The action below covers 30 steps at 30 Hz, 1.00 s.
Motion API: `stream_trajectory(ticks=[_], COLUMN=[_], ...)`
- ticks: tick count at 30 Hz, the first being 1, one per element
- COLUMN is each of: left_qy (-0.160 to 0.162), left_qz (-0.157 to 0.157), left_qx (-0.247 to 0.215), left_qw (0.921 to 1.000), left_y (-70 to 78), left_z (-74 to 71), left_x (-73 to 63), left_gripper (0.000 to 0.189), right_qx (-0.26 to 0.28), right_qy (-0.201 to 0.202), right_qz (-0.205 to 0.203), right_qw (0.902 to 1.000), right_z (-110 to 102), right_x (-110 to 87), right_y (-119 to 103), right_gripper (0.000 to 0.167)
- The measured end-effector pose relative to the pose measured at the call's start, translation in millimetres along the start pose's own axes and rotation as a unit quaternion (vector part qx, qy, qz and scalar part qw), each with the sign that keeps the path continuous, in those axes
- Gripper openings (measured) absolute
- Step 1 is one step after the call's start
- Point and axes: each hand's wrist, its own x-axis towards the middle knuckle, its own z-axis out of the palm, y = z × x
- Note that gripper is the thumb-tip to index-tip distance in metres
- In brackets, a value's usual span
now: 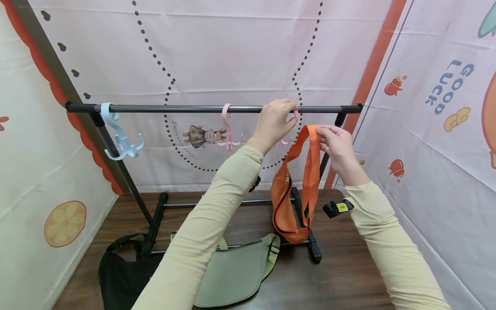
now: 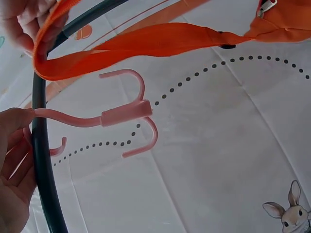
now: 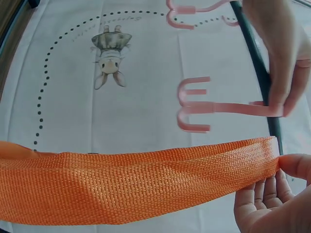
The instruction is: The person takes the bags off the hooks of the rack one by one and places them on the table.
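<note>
My left hand pinches the top of a pink hook where it curls over the black rail. My right hand holds the strap of an orange waist bag between thumb and fingers. The bag hangs down from that strap, to the right of the pink hook and apart from its prongs. In the right wrist view the strap runs in a folded loop below the hook. Part of the hook hides behind my left hand in the head view.
Another pink hook hangs mid-rail, and a light blue hook hangs at the left. A green bag and a black bag lie low in front of the rack on the wooden table. Printed cloth surrounds the rack.
</note>
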Motion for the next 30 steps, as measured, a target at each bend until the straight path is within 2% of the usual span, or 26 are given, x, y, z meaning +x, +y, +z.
stream_trajectory(ticks=[3, 8, 12, 14, 16, 19, 21, 23, 25, 26, 28, 30], left_qy=[-0.001, -0.005, 0.002, 0.020, 0.054, 0.089, 0.092, 0.055, -0.008, -0.048, -0.129, -0.187], left_qz=[0.006, 0.016, 0.026, 0.040, 0.068, 0.104, 0.112, 0.091, 0.044, 0.014, -0.050, -0.109], left_qx=[0.004, -0.002, -0.029, -0.053, -0.076, -0.109, -0.126, -0.141, -0.157, -0.164, -0.183, -0.201], left_qw=[1.0000, 0.9999, 0.9993, 0.9976, 0.9934, 0.9847, 0.9815, 0.9843, 0.9866, 0.9852, 0.9734, 0.9555], left_y=[1.6, 2.9, 6.2, 11.3, 16.3, 21.0, 20.8, 17.7, 12.6, 10.0, 5.7, 3.1], left_z=[0.3, 1.9, 0.4, -2.3, -3.6, -5.4, -4.4, -0.6, 7.5, 12.6, 22.4, 30.6], left_x=[0.2, -2.3, -11.8, -22.3, -37.3, -70.4, -97.0, -126.0, -153.4, -166.1, -188.0, -205.7], left_gripper=[0.017, 0.021, 0.036, 0.043, 0.044, 0.040, 0.037, 0.038, 0.045, 0.051, 0.061, 0.067], right_qx=[0.020, 0.031, 0.008, -0.006, -0.012, 0.003, 0.022, 0.041, 0.056, 0.064, 0.067, 0.063], right_qy=[-0.013, -0.058, -0.087, -0.098, -0.114, -0.147, -0.173, -0.193, -0.208, -0.216, -0.227, -0.238], right_qz=[-0.011, -0.027, -0.018, -0.013, -0.016, -0.024, -0.031, -0.033, -0.036, -0.038, -0.042, -0.049], right_qw=[0.9997, 0.9974, 0.9961, 0.9951, 0.9933, 0.9888, 0.9842, 0.9797, 0.9759, 0.9736, 0.9707, 0.9680], right_z=[-7.3, -16.4, -19.4, -21.2, -24.2, -30.6, -35.6, -38.7, -40.2, -40.2, -38.7, -35.4], right_x=[-6.6, -20.1, -32.9, -40.9, -48.6, -59.4, -65.5, -70.4, -74.8, -76.9, -81.3, -85.6], right_y=[-10.5, -33.7, -45.9, -49.8, -52.4, -56.4, -59.4, -62.0, -64.6, -65.8, -68.0, -69.6], right_gripper=[0.009, 0.009, 0.011, 0.012, 0.012, 0.011, 0.010, 0.011, 0.012, 0.013, 0.015, 0.016])
